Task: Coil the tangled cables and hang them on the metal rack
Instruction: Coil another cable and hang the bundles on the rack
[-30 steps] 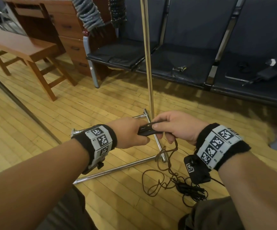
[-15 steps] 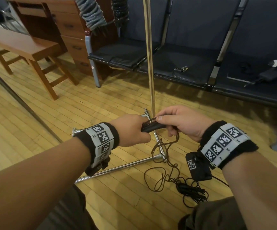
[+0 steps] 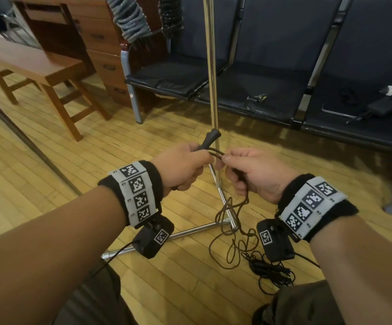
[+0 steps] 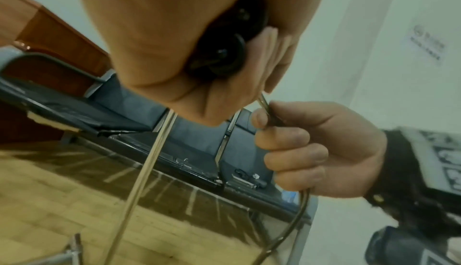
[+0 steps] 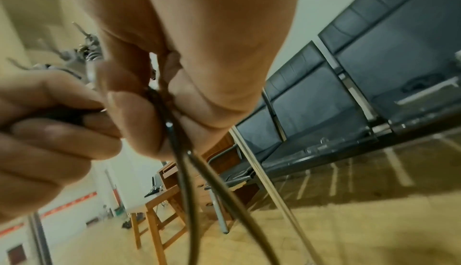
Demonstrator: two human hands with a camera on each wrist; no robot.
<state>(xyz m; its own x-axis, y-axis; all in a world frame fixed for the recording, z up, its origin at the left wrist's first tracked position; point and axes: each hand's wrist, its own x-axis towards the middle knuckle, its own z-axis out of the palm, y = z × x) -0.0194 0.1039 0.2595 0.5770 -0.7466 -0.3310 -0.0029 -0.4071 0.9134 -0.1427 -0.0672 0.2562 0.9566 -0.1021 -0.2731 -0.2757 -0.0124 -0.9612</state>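
1. At far left a wooden table (image 3: 37, 64) stands on the plank floor (image 3: 37, 165), with a dark wooden drawer unit (image 3: 101, 43) behind it.
2. Above the drawer unit, a grey coiled cable (image 3: 129, 19) and a black coiled cable (image 3: 170, 15) hang from the upper part of the metal rack (image 3: 211, 66).
3. The left hand (image 3: 180, 167) is closed in a fist round the black plug end (image 3: 207, 139) of the thin dark cable (image 3: 234, 221); the plug sticks up and away from the fist, just in front of the rack's upright pole. In the left wrist view, dark loops of cable show bunched inside the curled fingers (image 4: 272, 56).
4. A short doubled stretch of the cable bridges the small gap between the two hands.
5. The right hand (image 3: 256, 174) pinches that stretch between thumb and forefinger, the other fingers (image 4: 294, 159) curled round the cable, which runs down out of the bottom of the fist.
6. Below the hands the loose cable drops in tangled loops onto the floor, lying over the corner of the rack's chrome base bars and ending in a darker knot near the person's right knee.
7. Behind the rack runs a row of dark padded seats (image 3: 272, 90); a small metal item and a black adapter (image 3: 382, 106) lie on them.
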